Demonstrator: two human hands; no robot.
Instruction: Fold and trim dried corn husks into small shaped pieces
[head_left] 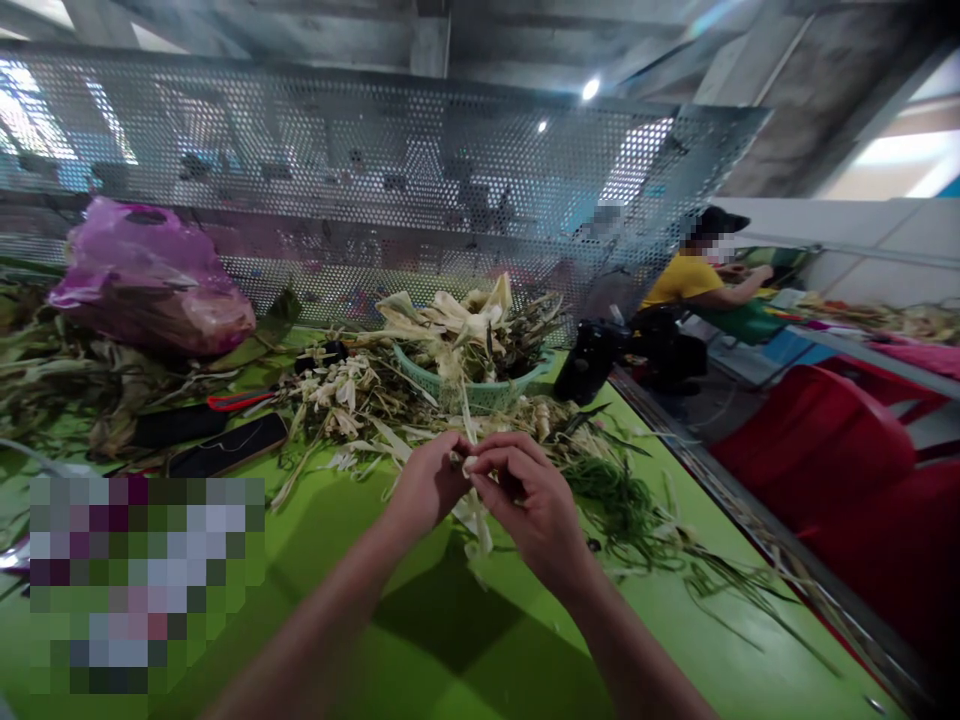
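Note:
Pale dried husk strips point(480, 532) hang from between my two hands, above the green table. My left hand point(433, 487) is closed, its fingertips pinching the strips from the left side. Thumb and forefinger of my right hand point(529, 495) pinch the same strips at a small pale knot or fold, right against the left fingertips. Just beyond my hands stands a light green plastic basket point(491, 395), heaped with dry husks point(469, 320). Part of the strip runs up toward this heap; whether it is joined to the heap I cannot tell.
Green stringy fibre point(611, 500) lies right of my hands. A dark phone-like slab point(227, 445), red-handled scissors point(240, 400) and a purple plastic bag point(146, 275) are on the left. A black object point(589, 355) stands beside the basket. Red chairs point(817, 430) and a person in yellow point(682, 280) are at right.

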